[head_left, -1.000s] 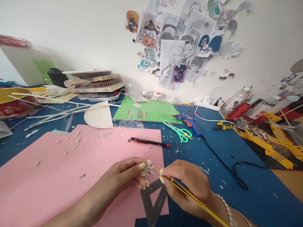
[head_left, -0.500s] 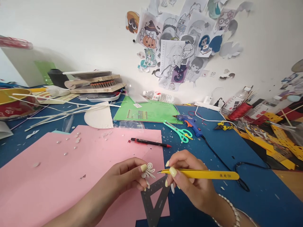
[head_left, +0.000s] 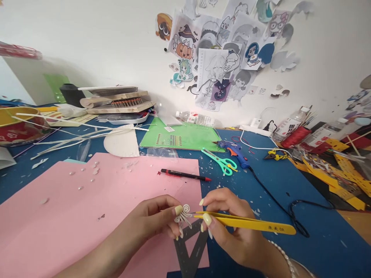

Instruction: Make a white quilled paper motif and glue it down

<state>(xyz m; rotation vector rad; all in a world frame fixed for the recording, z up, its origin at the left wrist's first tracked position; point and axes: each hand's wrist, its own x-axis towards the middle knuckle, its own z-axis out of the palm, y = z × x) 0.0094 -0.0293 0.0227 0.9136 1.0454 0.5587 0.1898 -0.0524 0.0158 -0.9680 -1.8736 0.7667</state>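
Between the thumb and fingers of my left hand (head_left: 158,218) is a small white curled ornament (head_left: 185,210) with spiral ends and several thin strands. My right hand (head_left: 234,227) grips yellow tweezers (head_left: 257,224), whose tips are at the ornament's right side. The tweezer arms stand slightly apart; whether the tips touch the strands I cannot tell. Under both hands lie a pink sheet (head_left: 116,204) and a dark triangular ruler (head_left: 185,251), which my fingers partly cover.
A black pen (head_left: 185,175) lies on the pink sheet, with small pearls (head_left: 80,188) to the left. Beyond are teal scissors (head_left: 220,161), a blue glue gun (head_left: 236,152) with its cord, and a green sheet (head_left: 197,137). White strips (head_left: 72,139) stretch across the left.
The tweezers have tilted, their tips reaching the ornament's side, and their arms show further apart. The ornament has turned slightly and shifted a little right with my left hand.
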